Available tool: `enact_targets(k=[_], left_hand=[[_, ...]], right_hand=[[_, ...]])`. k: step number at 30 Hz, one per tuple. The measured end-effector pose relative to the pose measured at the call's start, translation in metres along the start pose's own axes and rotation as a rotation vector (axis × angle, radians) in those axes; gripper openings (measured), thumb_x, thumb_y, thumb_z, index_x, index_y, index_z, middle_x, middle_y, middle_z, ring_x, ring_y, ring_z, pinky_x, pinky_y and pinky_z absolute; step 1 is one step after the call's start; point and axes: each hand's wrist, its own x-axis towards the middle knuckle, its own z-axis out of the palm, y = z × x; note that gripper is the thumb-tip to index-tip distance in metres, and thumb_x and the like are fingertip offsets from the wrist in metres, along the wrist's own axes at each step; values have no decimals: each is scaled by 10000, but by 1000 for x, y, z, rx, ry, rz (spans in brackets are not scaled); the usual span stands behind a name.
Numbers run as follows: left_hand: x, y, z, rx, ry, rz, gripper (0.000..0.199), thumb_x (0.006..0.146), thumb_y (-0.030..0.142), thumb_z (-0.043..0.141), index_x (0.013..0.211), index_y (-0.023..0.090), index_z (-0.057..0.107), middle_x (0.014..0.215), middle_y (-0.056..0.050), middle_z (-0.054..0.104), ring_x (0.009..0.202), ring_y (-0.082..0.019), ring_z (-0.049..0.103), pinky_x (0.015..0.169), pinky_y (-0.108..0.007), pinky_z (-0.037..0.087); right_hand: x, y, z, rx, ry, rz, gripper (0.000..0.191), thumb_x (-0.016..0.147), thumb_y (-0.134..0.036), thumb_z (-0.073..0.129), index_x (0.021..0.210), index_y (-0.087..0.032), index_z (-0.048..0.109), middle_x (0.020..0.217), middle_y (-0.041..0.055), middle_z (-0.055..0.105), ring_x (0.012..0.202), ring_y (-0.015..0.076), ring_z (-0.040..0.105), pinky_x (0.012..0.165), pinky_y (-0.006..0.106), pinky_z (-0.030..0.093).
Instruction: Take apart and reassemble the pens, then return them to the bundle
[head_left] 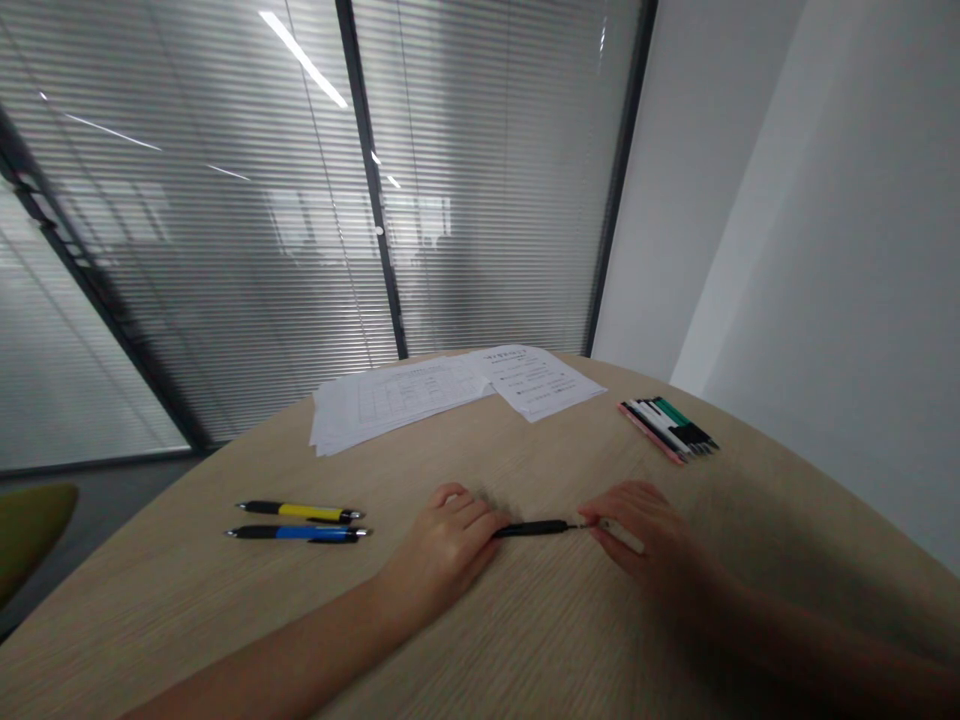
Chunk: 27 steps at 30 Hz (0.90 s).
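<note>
A slim pen with a black front section (536,528) and a white barrel (622,536) lies almost level just above the wooden tabletop, between my two hands. My left hand (442,548) is curled at the pen's black end, its fingertips closing on it. My right hand (637,530) is blurred and in shadow, with its fingers wrapped around the white barrel. Part of the pen is hidden by my fingers.
On the round wooden table (187,600) lie a yellow-and-black pen (300,512), a blue-and-black pen (296,533), printed papers (450,392) and a bundle of pens (667,430). A slatted glass wall (225,250) stands behind, with an olive chair (30,535) at left.
</note>
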Motion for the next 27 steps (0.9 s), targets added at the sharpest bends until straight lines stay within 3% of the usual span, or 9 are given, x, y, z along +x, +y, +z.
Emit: enact_targets(k=[6,17,22,27], left_hand=[[1,2,-1,5,13,37,139,829,154,403,905,180,516,739,-6,612,700,-130,558,742,-312,365],[2,2,1,-16,15,63,148,834,160,396,913,172,521,742,-12,615,690,-129,557,742,-314,368],[0,0,2,-41,-9,12,148,826,149,404,921,165,517,762,-20,621,707,-146,563,745,-336,369],[-1,-1,0,-30,-16,-70,154,815,152,408,922,152,519,758,-40,618,686,-161,555,702,-334,385]], right_hand=[[1,-6,0,0,10,-21,230,773,-127,436,975,-204,515,700,19,638,677,149,581,663,303,425],[0,-10,-1,-19,-15,-83,214,792,-177,454,1001,-197,493,742,19,652,671,142,578,675,302,431],[6,12,-12,-169,-18,-33,220,805,-229,435,999,-171,518,921,87,631,854,196,566,754,367,427],[4,42,-7,-214,-199,124,170,771,-196,448,860,-166,590,850,84,626,801,199,576,706,362,463]])
